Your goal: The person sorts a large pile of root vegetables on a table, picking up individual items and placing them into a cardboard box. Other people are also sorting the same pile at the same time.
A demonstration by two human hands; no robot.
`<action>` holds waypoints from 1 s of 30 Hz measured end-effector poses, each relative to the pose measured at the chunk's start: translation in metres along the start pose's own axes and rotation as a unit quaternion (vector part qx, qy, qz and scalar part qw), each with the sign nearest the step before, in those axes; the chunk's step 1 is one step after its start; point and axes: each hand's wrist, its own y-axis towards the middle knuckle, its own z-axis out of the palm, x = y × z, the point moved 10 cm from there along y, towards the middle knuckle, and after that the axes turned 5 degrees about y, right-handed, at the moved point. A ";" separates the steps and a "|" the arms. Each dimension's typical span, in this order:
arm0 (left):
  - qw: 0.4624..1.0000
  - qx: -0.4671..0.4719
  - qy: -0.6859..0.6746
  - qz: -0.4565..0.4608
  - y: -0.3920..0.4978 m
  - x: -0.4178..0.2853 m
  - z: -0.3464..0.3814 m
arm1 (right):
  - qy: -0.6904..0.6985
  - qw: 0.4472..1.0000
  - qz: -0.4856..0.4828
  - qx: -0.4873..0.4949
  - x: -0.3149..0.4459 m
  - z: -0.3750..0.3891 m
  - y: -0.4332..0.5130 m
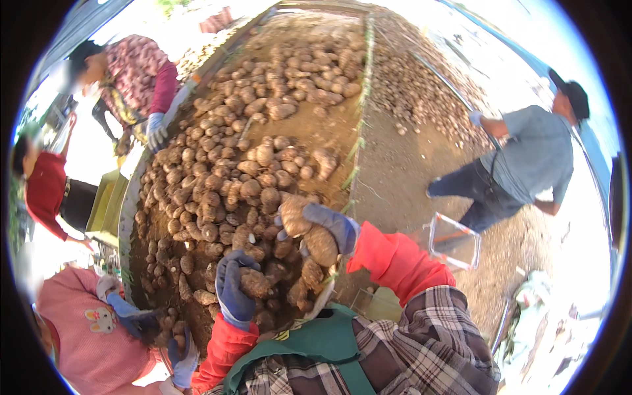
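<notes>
My left hand [234, 285], in a blue-grey work glove, is closed around one side of a rough brown taro corm [255, 282]. Slightly higher and to the right, my right hand [332, 224], gloved the same way, grips a cluster of large taro corms [320, 245]. Its fingers are partly hidden behind the cluster. Below both hands spreads a heap of taro corms [249, 187] on a soil-covered bed. More corms [311, 276] lie close under my right wrist.
To my left, a co-worker in pink [89, 326] holds small corms in gloved hands. Other people stand along the left edge near a yellowish bin [106, 202]. On the right, a person with a long pole [444, 81] stands by smaller corms [414, 94] and a wire-frame basket [454, 242].
</notes>
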 end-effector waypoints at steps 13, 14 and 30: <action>0.842 0.290 0.355 0.286 -0.096 -0.004 0.142 | 0.180 0.930 -0.309 -0.091 -0.029 -0.004 -0.194; 0.832 0.296 0.381 0.273 -0.101 0.004 0.139 | 0.185 0.912 -0.346 -0.121 -0.021 -0.027 -0.214; 0.814 0.252 0.491 0.181 -0.138 0.015 0.056 | 0.287 0.695 -0.320 -0.577 -0.030 -0.325 -0.354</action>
